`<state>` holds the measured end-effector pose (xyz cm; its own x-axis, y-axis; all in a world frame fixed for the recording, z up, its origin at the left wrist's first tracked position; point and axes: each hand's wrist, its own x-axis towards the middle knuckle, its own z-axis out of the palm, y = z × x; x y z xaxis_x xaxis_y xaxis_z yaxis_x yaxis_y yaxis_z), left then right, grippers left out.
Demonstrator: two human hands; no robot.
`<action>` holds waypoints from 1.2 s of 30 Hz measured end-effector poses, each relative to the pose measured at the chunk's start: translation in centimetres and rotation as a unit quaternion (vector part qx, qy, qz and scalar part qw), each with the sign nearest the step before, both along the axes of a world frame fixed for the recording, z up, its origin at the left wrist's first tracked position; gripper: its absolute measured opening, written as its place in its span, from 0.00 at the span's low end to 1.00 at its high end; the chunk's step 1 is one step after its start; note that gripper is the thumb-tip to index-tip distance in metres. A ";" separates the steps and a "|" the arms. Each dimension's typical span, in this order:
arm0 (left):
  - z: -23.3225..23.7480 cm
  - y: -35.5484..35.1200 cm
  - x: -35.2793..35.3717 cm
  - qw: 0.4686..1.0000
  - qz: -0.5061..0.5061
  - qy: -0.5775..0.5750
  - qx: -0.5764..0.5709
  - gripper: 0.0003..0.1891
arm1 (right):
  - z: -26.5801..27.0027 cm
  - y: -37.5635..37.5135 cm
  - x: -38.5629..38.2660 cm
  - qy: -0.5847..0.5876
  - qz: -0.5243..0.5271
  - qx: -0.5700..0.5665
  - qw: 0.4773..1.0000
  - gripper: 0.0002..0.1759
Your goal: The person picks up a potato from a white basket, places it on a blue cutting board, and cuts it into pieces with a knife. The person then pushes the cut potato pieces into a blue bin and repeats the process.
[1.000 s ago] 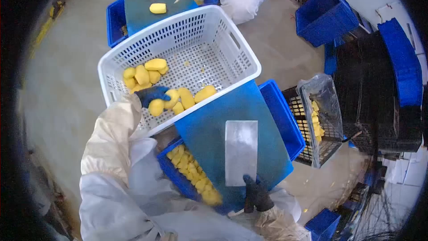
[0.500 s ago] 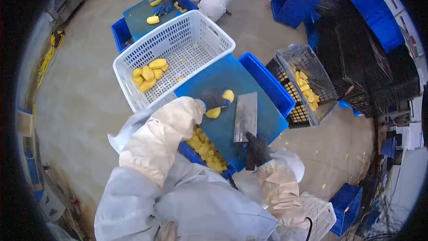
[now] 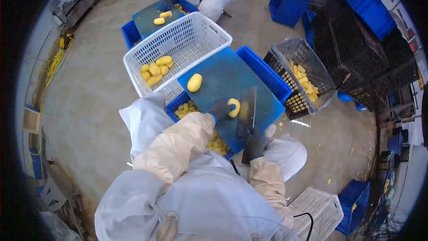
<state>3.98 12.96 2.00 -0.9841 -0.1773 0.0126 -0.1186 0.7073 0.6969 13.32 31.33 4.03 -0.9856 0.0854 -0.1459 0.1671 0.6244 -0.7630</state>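
Your left hand [image 3: 220,108] is on the board [image 3: 223,71], gloved, with the fingers [image 3: 226,105] curled together over the near end of a potato [image 3: 234,107]. They press it down onto the board. The potato's far end sticks out past your fingertips toward the cleaver [image 3: 248,109]. The blade stands on edge just beside the potato, on the side away from your fingers. You cannot tell from here whether the edge is touching it.

Your right hand [image 3: 255,143] is closed tight around the cleaver's handle at the near edge of the board. The fingers are wrapped all the way round.

A second potato [image 3: 194,82] lies whole and untouched farther up the board, well apart from both hands. The board rests tilted across a blue crate [image 3: 267,73], and cut pieces [image 3: 185,109] show in the crate below the board's left edge, just beside your left sleeve.

Beyond the board sits a white basket [image 3: 187,29] with a small heap of potatoes [image 3: 156,68] in its left corner. To your right is a black crate [image 3: 292,107] lined with a clear bag and holding more yellow pieces.

Past the basket a co-worker's hand [image 3: 164,7] rests on another board with two potatoes on it.
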 end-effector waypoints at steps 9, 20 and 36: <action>2.6 -0.7 2.1 0.916 0.040 -0.130 0.378 0.21 | 4.9 -3.6 2.2 0.100 0.049 0.182 0.977 0.19; 0.2 -0.5 1.4 0.983 0.042 -0.106 0.141 0.24 | 6.2 -4.3 2.1 0.052 0.082 0.245 0.965 0.16; 0.1 -1.4 1.2 0.974 0.017 -0.131 0.186 0.22 | 1.8 -6.7 -3.9 -0.011 0.190 0.261 0.946 0.15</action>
<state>5.14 11.53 2.08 -0.9382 -0.1551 -0.3093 -0.3460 0.4048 0.8464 9.47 24.59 5.78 -0.9571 -0.2080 -0.2016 -0.1328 0.9335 -0.3330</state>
